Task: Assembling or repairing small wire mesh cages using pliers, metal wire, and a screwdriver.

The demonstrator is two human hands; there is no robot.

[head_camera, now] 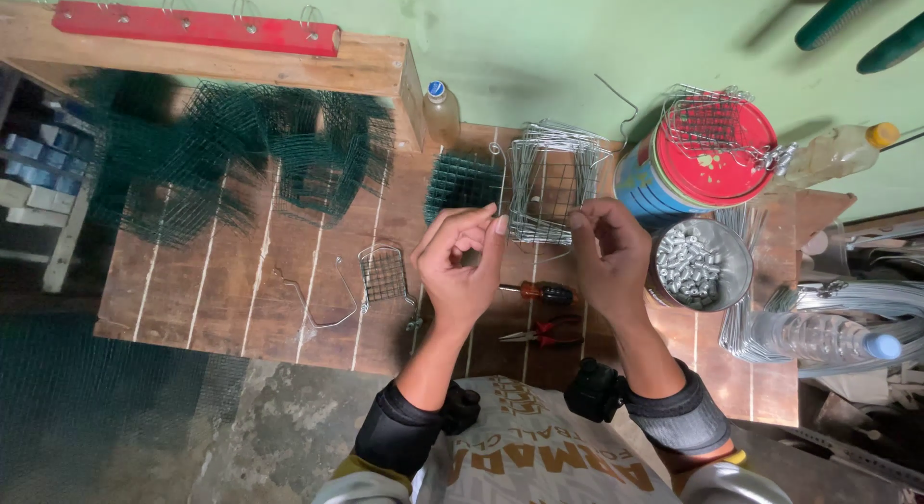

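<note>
Both hands are raised over the brown plank workbench [241, 283], each pinching an edge of a small box-shaped cage of bare silver wire mesh [551, 191]: the left hand [464, 263] has thumb and forefinger closed at the cage's near left side, and the right hand [608, 254] has its fingers curled in on the near right side. As far as can be judged, the cage already has its walls bent into shape, but whether its seams are fastened cannot be told. A small flat silver mesh panel with wire hooks [383, 273] lies loose on the planks, and sheets of dark green wire mesh [241, 157] remain unshaped behind. An orange-handled screwdriver [539, 292] and red-handled pliers [544, 333] lie below the hands, and a round metal tin of small silver fasteners [695, 263] stands just right of them.
</note>
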